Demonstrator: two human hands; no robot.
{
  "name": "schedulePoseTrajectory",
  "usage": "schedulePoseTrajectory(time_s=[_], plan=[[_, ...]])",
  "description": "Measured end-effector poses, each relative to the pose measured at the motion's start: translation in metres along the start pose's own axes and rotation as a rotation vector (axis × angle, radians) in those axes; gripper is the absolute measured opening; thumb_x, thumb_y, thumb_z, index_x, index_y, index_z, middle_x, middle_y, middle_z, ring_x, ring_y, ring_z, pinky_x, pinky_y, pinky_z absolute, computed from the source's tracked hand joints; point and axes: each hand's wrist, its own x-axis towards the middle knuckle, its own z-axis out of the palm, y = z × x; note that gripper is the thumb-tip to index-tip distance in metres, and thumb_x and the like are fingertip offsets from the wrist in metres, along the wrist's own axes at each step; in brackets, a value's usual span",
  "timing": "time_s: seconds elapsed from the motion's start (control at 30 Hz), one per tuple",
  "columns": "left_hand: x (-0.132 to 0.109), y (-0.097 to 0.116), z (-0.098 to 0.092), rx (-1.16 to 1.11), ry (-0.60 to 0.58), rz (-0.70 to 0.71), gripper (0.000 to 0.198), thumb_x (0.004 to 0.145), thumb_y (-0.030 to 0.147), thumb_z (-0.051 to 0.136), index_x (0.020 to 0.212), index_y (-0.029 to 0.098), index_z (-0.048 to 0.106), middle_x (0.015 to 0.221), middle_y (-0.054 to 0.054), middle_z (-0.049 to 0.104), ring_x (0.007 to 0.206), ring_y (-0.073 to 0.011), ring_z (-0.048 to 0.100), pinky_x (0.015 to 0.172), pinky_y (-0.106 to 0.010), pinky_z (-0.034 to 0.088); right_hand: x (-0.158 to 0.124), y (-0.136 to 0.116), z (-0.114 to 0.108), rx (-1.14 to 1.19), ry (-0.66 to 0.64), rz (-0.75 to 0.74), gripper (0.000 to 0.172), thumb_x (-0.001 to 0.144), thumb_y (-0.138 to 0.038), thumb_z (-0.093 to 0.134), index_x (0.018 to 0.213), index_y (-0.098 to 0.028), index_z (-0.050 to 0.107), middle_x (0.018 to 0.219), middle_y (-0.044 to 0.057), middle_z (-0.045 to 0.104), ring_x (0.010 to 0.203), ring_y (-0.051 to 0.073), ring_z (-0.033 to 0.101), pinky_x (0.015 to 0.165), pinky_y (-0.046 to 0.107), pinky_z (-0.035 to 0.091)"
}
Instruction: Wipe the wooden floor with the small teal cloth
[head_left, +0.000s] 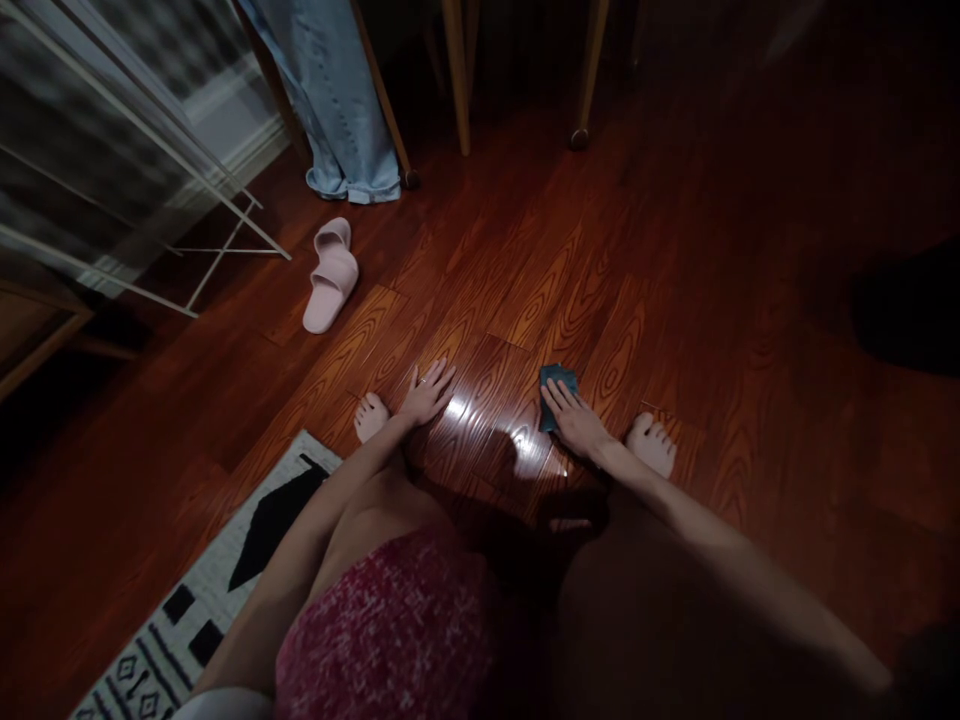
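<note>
My left hand rests on the glossy reddish-brown wood floor, palm down with its fingers spread and nothing in it. There is a ring on one finger. A small, dark teal cloth is held against the floor under my right hand. The fingers lie over the cloth, and part of it is hidden beneath them. Both arms reach down between my bare feet, the left foot and the right foot. Bright light reflects off the boards between the hands.
A pink slide sandal lies ahead on the left, near a white metal rack. Light blue jeans hang among wooden furniture legs. A black-and-white patterned rug is at lower left. Something dark stands at right.
</note>
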Motion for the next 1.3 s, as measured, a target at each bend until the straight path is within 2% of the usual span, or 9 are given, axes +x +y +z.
schedulePoseTrajectory(time_s=[0.17,0.27,0.53,0.63,0.8,0.97,1.07,1.17,1.3], plan=[[0.0,-0.002,0.002,-0.007,0.008,0.006,0.061,0.108,0.044,0.033,0.165,0.026,0.021,0.172,-0.009,0.011,0.158,-0.0267,0.009,0.124,-0.06,0.001,-0.045,0.008,0.017,0.054,-0.039,-0.062,0.09,0.086,-0.015,0.046,0.165,-0.014,0.004,0.169,0.013,0.021,0.154,0.032,0.02,0.123,0.053,0.031],[0.0,-0.003,0.002,-0.003,0.011,0.008,0.061,0.108,0.043,0.033,0.165,0.024,0.021,0.172,-0.01,0.011,0.158,-0.027,0.009,0.124,-0.06,0.001,-0.046,0.007,0.021,0.056,-0.04,-0.029,0.09,0.089,-0.02,0.048,0.165,-0.014,0.002,0.17,0.014,0.019,0.155,0.033,0.02,0.123,0.054,0.031],[0.001,-0.001,0.0,0.005,-0.006,-0.008,0.061,0.108,0.042,0.033,0.165,0.025,0.02,0.172,-0.009,0.009,0.158,-0.027,0.01,0.124,-0.061,0.001,0.036,0.038,0.003,0.069,-0.004,0.149,0.09,0.091,-0.027,0.05,0.164,-0.006,0.003,0.17,0.019,0.01,0.155,0.038,0.015,0.123,0.059,0.026],[0.001,0.0,0.0,0.007,-0.006,-0.011,0.061,0.108,0.043,0.034,0.165,0.025,0.021,0.172,-0.009,0.01,0.158,-0.027,0.01,0.125,-0.059,0.001,0.05,0.051,0.001,0.065,0.024,0.145,0.094,0.09,-0.029,0.052,0.164,-0.007,-0.001,0.17,0.018,0.005,0.155,0.039,0.017,0.121,0.06,0.028],[0.001,0.0,0.002,-0.007,0.012,0.003,0.061,0.108,0.044,0.033,0.165,0.027,0.021,0.172,-0.008,0.012,0.158,-0.0263,0.01,0.125,-0.059,0.001,0.024,0.04,0.008,0.032,0.079,0.128,0.099,0.089,-0.023,0.051,0.162,-0.011,-0.015,0.17,0.016,-0.001,0.155,0.037,0.015,0.122,0.059,0.027],[0.001,-0.003,0.005,-0.018,0.017,0.003,0.062,0.108,0.045,0.034,0.165,0.027,0.02,0.172,-0.008,0.012,0.158,-0.0277,0.01,0.124,-0.06,0.0,-0.029,0.015,0.016,0.047,0.012,0.037,0.101,0.088,-0.024,0.056,0.164,-0.013,-0.01,0.171,0.017,0.006,0.156,0.035,0.011,0.123,0.056,0.028],[0.001,-0.004,0.006,-0.013,0.025,0.01,0.062,0.108,0.045,0.034,0.165,0.028,0.019,0.172,-0.008,0.012,0.158,-0.0275,0.01,0.124,-0.06,0.0,-0.046,0.01,0.02,0.074,-0.013,-0.011,0.1,0.087,-0.022,0.056,0.165,-0.016,-0.007,0.171,0.015,0.008,0.156,0.032,0.01,0.123,0.053,0.028],[0.0,-0.004,0.004,-0.012,0.024,0.011,0.062,0.108,0.045,0.033,0.165,0.027,0.02,0.172,-0.009,0.012,0.158,-0.0277,0.01,0.124,-0.061,0.002,-0.039,0.012,0.019,0.075,-0.007,0.016,0.097,0.087,-0.023,0.056,0.165,-0.015,-0.002,0.171,0.015,0.008,0.156,0.031,0.008,0.124,0.053,0.027],[-0.001,-0.001,0.001,0.01,0.018,0.002,0.06,0.108,0.043,0.034,0.165,0.025,0.022,0.171,-0.01,0.014,0.158,-0.0271,0.012,0.124,-0.06,0.003,-0.001,0.02,0.008,0.071,0.033,0.081,0.094,0.087,-0.024,0.055,0.165,-0.01,0.004,0.17,0.018,0.008,0.156,0.031,0.004,0.124,0.055,0.023]])
